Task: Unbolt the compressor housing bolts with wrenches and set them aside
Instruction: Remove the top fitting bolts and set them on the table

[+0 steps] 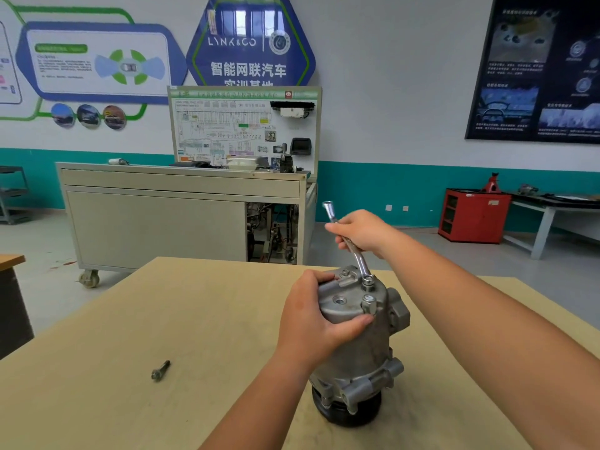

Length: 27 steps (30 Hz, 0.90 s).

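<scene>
A grey metal compressor (360,355) stands upright on its black pulley end on the wooden table (136,323). My left hand (313,316) wraps around its upper housing from the left, thumb across the front. My right hand (360,233) grips the shaft of a chrome ring wrench (355,251). The wrench's lower ring sits over a bolt head (367,280) on the compressor's top rim, and its other end points up and away. A second raised bolt (369,303) stands on the near rim. One loose bolt (160,370) lies on the table to the left.
Behind the table stands a wheeled grey training cabinet (181,219) with a wiring-diagram board. A red cabinet (472,216) and a grey workbench (558,209) are at the far right. A dark desk edge (11,300) sits at the left.
</scene>
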Tool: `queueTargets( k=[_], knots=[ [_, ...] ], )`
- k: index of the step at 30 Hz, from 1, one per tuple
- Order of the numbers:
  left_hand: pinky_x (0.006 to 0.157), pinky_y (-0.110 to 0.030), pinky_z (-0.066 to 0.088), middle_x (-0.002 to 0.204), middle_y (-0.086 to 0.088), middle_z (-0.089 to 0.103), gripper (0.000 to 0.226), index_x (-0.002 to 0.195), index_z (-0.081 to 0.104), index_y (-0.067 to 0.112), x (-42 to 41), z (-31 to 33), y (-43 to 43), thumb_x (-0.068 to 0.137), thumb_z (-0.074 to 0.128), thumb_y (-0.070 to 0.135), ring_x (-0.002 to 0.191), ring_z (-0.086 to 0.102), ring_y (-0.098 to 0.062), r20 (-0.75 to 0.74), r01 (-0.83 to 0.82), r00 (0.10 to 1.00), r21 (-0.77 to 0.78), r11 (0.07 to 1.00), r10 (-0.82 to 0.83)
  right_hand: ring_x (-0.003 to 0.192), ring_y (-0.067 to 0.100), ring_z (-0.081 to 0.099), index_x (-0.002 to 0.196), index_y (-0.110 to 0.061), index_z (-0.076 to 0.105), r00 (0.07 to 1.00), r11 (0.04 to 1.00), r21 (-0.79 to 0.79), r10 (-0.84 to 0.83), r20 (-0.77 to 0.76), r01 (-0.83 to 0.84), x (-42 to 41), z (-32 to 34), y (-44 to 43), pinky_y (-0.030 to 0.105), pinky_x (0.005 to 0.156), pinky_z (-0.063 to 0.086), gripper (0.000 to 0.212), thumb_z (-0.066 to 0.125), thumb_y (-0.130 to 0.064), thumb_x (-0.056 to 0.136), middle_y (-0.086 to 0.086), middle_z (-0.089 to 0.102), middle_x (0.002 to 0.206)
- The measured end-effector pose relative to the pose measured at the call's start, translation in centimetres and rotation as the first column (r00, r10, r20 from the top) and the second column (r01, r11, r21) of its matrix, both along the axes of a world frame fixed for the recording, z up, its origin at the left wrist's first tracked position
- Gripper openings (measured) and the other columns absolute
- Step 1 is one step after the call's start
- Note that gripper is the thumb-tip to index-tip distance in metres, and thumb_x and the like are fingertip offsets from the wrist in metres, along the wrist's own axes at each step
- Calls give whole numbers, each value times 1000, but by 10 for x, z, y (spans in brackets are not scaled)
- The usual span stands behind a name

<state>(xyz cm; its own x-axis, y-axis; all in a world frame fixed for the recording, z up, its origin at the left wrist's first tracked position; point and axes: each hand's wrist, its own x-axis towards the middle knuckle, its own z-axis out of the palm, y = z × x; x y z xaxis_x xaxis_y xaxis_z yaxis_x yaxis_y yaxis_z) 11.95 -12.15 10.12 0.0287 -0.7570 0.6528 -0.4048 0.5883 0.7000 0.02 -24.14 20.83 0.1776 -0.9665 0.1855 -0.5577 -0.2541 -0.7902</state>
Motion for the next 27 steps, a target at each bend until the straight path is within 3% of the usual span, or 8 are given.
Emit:
queueTargets(
  k=[5, 8, 12, 17, 20, 22, 25, 27],
  knots=[
    [87, -33, 50, 108, 11, 60, 60, 99, 44, 43, 0, 0, 1, 51, 79, 52, 102, 58, -6, -10, 4, 1000, -13, 1000, -4, 56, 8, 55, 70, -12, 65, 923, 979, -109, 124, -363, -175, 20, 5, 4, 21, 57, 41, 37, 55, -41, 92, -2, 61, 66],
    [89, -33, 49, 109, 10, 59, 61, 99, 43, 43, -1, 0, 2, 51, 79, 52, 104, 57, -7, -13, 5, 1000, -15, 1000, -5, 59, 13, 49, 69, -11, 64, 905, 934, -259, 126, -407, -247, 24, 11, 11, 27, 58, 36, 40, 56, -44, 90, 1, 57, 64],
    [88, -30, 49, 107, 9, 58, 62, 99, 42, 42, -3, -1, 1, 52, 81, 46, 102, 56, -7, 6, -8, 1000, -34, 999, 8, 48, 0, 46, 54, -27, 54, 837, 856, -330, 192, -513, -398, 35, 13, 32, 16, 49, 34, 36, 65, -46, 82, -12, 50, 50],
    [87, -34, 51, 108, 4, 60, 62, 102, 46, 36, -2, -2, -1, 54, 86, 43, 103, 58, -11, 0, 13, 1000, -31, 999, -13, 50, -3, 50, 62, -18, 59, 722, 738, -342, 274, -636, -582, 43, 9, 54, 11, 50, 35, 27, 71, -33, 80, -15, 51, 51],
    [82, -20, 49, 105, 10, 61, 61, 102, 43, 44, -1, 0, -1, 52, 76, 55, 99, 59, -2, -24, 10, 1000, -41, 999, -11, 54, 4, 49, 74, -15, 65, 728, 668, -447, 212, -652, -595, 37, 9, 71, 28, 57, 45, 16, 66, -27, 85, -9, 58, 59],
    [78, -16, 49, 103, 10, 61, 61, 102, 43, 44, -1, 0, -2, 51, 74, 58, 95, 60, 0, -25, 5, 1000, -39, 999, -6, 66, 13, 57, 86, -10, 69, 752, 598, -547, 151, -641, -586, 26, 1, 82, 31, 64, 46, 18, 61, -26, 89, -1, 66, 73],
    [75, -18, 49, 99, 12, 60, 56, 101, 43, 43, -2, 0, -2, 54, 72, 57, 93, 59, 1, -1, -12, 1000, -71, 997, 12, 89, 13, 62, 93, -4, 69, 851, 539, -663, 263, -454, -520, 4, -24, 102, 19, 80, 47, 23, 56, -23, 90, 6, 70, 95],
    [72, -18, 48, 96, 14, 58, 51, 98, 46, 39, -1, -2, -3, 56, 70, 54, 89, 58, -2, -9, -7, 1000, -81, 997, 6, 107, 9, 57, 96, -3, 67, 883, 511, -726, 352, -311, -460, -11, -49, 117, 15, 93, 42, 23, 54, -21, 93, 4, 63, 111]
  ],
)
